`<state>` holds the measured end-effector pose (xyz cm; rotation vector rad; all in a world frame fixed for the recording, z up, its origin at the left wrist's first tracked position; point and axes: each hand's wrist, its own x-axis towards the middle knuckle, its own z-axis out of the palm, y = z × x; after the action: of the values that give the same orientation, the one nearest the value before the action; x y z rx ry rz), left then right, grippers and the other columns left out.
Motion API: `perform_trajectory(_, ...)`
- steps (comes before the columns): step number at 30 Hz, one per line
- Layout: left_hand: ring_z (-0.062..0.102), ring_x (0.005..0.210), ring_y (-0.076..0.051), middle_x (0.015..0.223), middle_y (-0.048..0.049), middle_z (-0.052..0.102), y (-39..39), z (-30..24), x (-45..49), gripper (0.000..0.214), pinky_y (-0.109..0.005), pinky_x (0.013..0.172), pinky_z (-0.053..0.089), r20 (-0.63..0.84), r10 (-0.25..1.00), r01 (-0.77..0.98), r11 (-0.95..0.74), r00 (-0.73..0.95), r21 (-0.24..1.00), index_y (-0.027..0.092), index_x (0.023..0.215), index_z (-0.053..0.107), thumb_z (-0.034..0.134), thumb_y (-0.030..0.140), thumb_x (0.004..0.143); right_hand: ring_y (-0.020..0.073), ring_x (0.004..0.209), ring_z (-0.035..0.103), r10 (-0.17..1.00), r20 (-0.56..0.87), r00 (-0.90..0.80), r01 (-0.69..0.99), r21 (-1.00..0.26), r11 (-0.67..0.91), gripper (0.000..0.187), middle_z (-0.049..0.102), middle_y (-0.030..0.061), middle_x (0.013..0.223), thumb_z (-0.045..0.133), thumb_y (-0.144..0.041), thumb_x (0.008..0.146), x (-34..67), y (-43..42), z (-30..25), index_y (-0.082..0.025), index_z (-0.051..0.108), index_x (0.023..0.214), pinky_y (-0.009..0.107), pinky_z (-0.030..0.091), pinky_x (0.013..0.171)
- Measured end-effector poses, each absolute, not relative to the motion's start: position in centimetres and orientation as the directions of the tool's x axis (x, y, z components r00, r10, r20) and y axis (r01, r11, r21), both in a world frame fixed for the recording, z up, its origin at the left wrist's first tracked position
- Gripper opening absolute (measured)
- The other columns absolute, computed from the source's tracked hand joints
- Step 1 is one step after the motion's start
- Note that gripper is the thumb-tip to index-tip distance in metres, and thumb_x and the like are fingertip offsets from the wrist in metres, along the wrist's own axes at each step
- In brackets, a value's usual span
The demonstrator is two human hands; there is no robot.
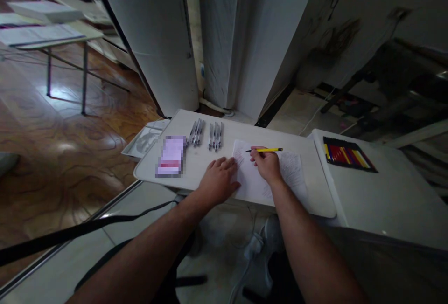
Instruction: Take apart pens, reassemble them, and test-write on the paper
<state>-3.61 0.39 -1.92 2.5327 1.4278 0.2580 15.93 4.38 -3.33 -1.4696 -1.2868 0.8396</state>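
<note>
My right hand (267,164) grips a yellow pen (275,150) with a dark front end pointing left, just above a white sheet of paper (247,183). Scribbled marks cover parts of the sheet at its left and right. Lying flat, my left hand (220,177) has its fingers stretched out across the sheet's left edge and the table. Two groups of clear pens with dark parts, a left group (197,132) and a right group (215,135), lie beyond my left hand. Whether the pen tip touches the paper, I cannot tell.
A pixelated phone-like rectangle (171,155) lies on the small white table (196,169) at left. On the adjoining white surface (378,196) at right rests a dark pack of coloured sticks (348,155). A cable (241,280) runs across the floor below.
</note>
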Motion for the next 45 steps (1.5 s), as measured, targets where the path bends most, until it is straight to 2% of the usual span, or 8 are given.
perform_trajectory(6,0.038,0.136,-0.029,0.148,-0.0059,0.047,0.5,-1.8,-4.0,0.062,-0.043,0.113,0.030,0.029,0.856,0.811,-0.499,0.516,0.306,0.021,0.136,0.050,0.063,0.045,0.081,0.0168,0.062,0.066,0.963,0.176,0.203,0.430,-0.900,0.073,0.029,0.070,0.0032,0.069,0.059,-0.042,0.082,15.0,5.3,-4.6,-0.018,0.068,0.096,0.026,0.052,0.058)
perform_trajectory(12,0.038,0.136,-0.028,0.148,-0.0076,0.046,0.5,-1.8,-4.1,0.061,-0.042,0.113,0.030,0.030,0.857,0.805,-0.495,0.514,0.327,0.018,0.135,0.051,0.064,0.041,0.081,0.0178,0.064,0.066,0.944,0.245,0.219,0.544,-0.834,0.090,0.027,0.071,0.0046,0.070,0.058,-0.040,0.081,14.6,5.3,-4.8,-0.018,0.069,0.092,0.026,0.051,0.061)
perform_trajectory(19,0.037,0.137,-0.029,0.148,-0.0091,0.045,0.5,-1.9,-4.1,0.063,-0.044,0.114,0.028,0.018,0.859,0.800,-0.485,0.512,0.354,0.018,0.137,0.049,0.064,0.040,0.080,0.0186,0.068,0.068,0.947,0.239,0.216,0.552,-0.830,0.084,0.031,0.073,0.0063,0.076,0.057,-0.044,0.082,14.5,5.3,-4.9,-0.018,0.069,0.092,0.027,0.052,0.064)
perform_trajectory(34,0.035,0.138,-0.029,0.148,-0.0102,0.044,0.4,-1.4,-4.0,0.062,-0.045,0.114,0.028,-0.013,0.858,0.803,-0.475,0.514,0.361,0.017,0.137,0.048,0.065,0.038,0.080,0.0185,0.065,0.068,0.951,0.235,0.201,0.542,-0.836,0.092,0.026,0.072,0.0045,0.071,0.059,-0.039,0.079,14.3,5.4,-4.9,-0.018,0.072,0.088,0.027,0.052,0.061)
perform_trajectory(45,0.035,0.138,-0.029,0.149,-0.0093,0.044,0.4,-1.5,-4.0,0.062,-0.044,0.115,0.027,-0.014,0.863,0.805,-0.466,0.505,0.367,0.018,0.137,0.048,0.065,0.039,0.080,0.0197,0.068,0.069,0.926,0.294,0.239,0.575,-0.811,0.109,0.025,0.074,0.0061,0.076,0.058,-0.036,0.080,14.4,5.6,-5.4,-0.018,0.072,0.089,0.028,0.053,0.064)
